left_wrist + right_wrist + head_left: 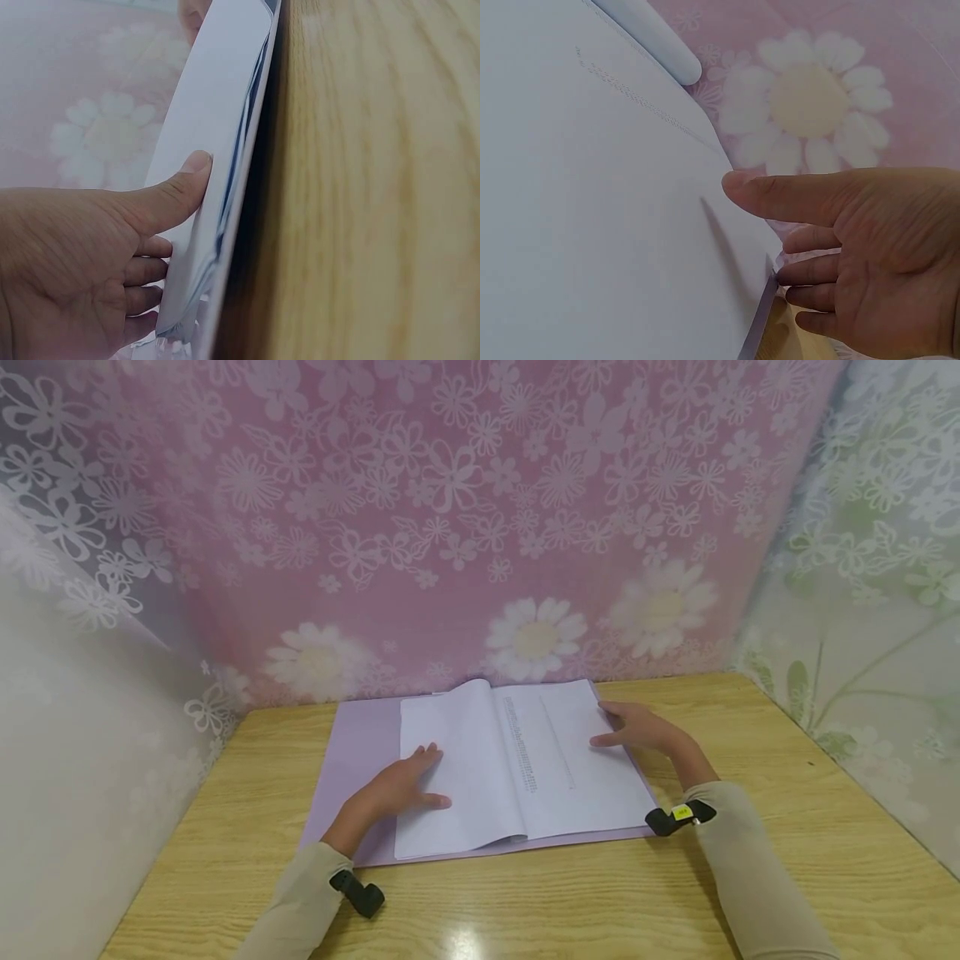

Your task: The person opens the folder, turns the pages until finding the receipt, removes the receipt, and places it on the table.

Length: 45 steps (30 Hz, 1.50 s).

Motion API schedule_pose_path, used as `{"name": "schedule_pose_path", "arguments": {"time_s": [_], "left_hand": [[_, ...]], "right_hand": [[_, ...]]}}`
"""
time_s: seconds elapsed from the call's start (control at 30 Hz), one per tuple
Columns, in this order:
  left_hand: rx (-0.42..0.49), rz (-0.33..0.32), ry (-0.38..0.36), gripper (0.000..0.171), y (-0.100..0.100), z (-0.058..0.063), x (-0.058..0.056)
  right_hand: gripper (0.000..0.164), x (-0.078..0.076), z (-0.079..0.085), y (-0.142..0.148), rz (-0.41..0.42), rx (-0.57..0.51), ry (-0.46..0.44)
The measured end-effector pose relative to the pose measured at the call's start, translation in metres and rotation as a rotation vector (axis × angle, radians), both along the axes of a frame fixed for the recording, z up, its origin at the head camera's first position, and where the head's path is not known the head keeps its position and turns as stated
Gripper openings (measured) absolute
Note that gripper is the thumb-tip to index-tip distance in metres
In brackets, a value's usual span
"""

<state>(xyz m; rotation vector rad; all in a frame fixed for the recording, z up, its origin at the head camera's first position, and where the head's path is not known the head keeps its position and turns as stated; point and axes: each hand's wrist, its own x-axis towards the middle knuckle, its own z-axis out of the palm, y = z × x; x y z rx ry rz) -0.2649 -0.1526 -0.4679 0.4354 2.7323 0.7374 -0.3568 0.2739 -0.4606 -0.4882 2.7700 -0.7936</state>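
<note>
A lilac folder point(363, 735) lies spread out with white sheets in it. Its left page point(457, 768) is blank and bulges up near the middle; the right page point(600, 793) carries a narrow column of small print. My left hand point(397, 785) rests over the left page's outer part, thumb and fingers spread apart. In the left wrist view the left thumb point(184, 187) lies along the sheets. At the right page's outer edge is my right hand point(637, 727), its fingers extended. The right thumb point(780, 196) reaches over the paper, while the other fingers are beside the folder's edge.
A light wood-grain table point(420, 910) carries the folder. Behind it hangs a pink flowered curtain point(420, 610), with pale flowered sheeting point(885, 635) at the right side. Black camera straps point(675, 817) are on both sleeves.
</note>
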Motion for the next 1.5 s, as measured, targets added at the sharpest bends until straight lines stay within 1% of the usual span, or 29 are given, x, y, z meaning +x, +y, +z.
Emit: {"name": "schedule_pose_path", "arguments": {"time_s": [0.17, 0.33, 0.53, 0.8, 0.97, 1.13, 1.37, 1.5], "left_hand": [[0.007, -0.005, 0.003, 0.09, 0.0, -0.002, 0.001], [-0.008, -0.01, 0.016, 0.09, 0.0, -0.002, 0.002], [0.001, 0.002, 0.01, 0.09, 0.002, 0.0, 0.003], [-0.004, -0.02, 0.039, 0.09, -0.001, -0.007, -0.001], [0.001, -0.021, 0.036, 0.09, -0.001, -0.006, 0.0], [0.004, -0.025, 0.033, 0.09, 0.0, -0.003, 0.001], [0.0, -0.022, 0.047, 0.09, 0.0, -0.001, 0.001], [-0.002, -0.016, 0.042, 0.091, 0.0, -0.002, 0.0]], "right_hand": [[0.094, 0.001, -0.002, -0.002, -0.013, -0.003, -0.014], [0.092, 0.002, -0.001, -0.002, -0.022, -0.007, -0.032], [0.093, 0.002, -0.002, -0.001, -0.011, -0.007, -0.016], [0.092, 0.003, 0.002, -0.003, -0.004, -0.014, -0.018], [0.091, 0.005, 0.009, -0.002, -0.013, -0.061, -0.029], [0.089, 0.005, 0.015, 0.002, 0.008, -0.108, -0.017], [0.086, 0.006, 0.026, 0.005, 0.014, -0.242, -0.038], [0.082, 0.009, 0.033, 0.006, 0.025, -0.307, -0.055]]}}
